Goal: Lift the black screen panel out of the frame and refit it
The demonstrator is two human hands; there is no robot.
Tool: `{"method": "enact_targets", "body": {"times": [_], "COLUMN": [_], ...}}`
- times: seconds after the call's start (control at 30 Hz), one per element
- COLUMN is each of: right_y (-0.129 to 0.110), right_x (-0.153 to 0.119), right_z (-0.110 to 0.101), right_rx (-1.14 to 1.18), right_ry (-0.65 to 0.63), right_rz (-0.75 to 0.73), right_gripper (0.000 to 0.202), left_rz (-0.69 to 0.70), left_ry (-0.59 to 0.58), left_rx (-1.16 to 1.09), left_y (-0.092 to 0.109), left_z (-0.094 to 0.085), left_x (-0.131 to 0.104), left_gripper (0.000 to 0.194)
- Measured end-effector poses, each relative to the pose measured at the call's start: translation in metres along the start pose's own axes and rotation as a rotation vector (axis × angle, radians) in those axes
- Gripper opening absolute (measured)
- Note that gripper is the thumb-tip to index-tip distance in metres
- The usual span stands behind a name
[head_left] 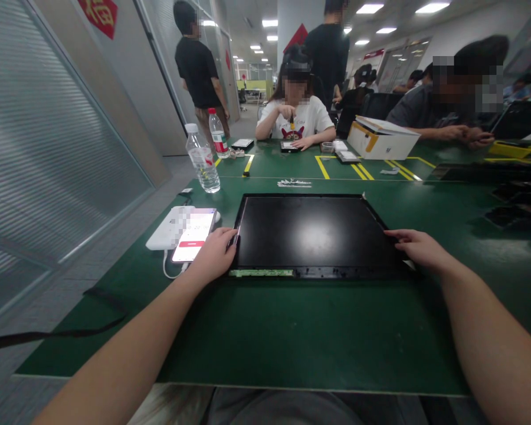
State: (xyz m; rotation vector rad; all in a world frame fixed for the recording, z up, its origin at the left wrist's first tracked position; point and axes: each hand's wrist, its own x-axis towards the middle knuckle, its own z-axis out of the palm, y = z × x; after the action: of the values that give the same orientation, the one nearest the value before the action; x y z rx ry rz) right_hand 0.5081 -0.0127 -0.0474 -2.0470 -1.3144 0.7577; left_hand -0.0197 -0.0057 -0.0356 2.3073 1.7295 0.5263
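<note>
A black flat panel [310, 233] in a dark frame lies on the green table [292, 336], with a green strip [261, 273] along its near edge at the left. My left hand [219, 251] grips the panel's left edge, thumb and fingers together on the frame. At the opposite side my right hand [413, 247] holds the right edge, its fingers pressed together at the frame. Beside my left hand lies a lit phone [194, 236], partly over a white device [163, 230] with a white cable.
Two plastic bottles, one clear [203, 162] and one red-capped [218, 139], stand at the back left. Across the table a person [298, 118] works on a small dark device [289, 146]. A white box [383, 139] and another person [446, 112] are at the back right.
</note>
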Motion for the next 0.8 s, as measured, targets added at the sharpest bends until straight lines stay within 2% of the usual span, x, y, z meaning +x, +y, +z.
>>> {"method": "enact_targets", "body": {"times": [0.4, 0.57, 0.8], "right_y": [0.002, 0.004, 0.003], "right_x": [0.000, 0.001, 0.000], "right_z": [0.002, 0.006, 0.006], "right_rx": [0.158, 0.102, 0.015], "right_ry": [-0.003, 0.036, 0.080], "right_rz": [0.040, 0.010, -0.017], "right_gripper": [0.038, 0.041, 0.037], "left_rz": [0.000, -0.046, -0.077], "left_ry": [-0.003, -0.004, -0.061], "left_rx": [-0.004, 0.008, 0.018], "left_y": [-0.001, -0.002, -0.009], "left_z": [0.001, -0.001, -0.005], "left_x": [0.001, 0.002, 0.006], "left_gripper": [0.048, 0.052, 0.044]}}
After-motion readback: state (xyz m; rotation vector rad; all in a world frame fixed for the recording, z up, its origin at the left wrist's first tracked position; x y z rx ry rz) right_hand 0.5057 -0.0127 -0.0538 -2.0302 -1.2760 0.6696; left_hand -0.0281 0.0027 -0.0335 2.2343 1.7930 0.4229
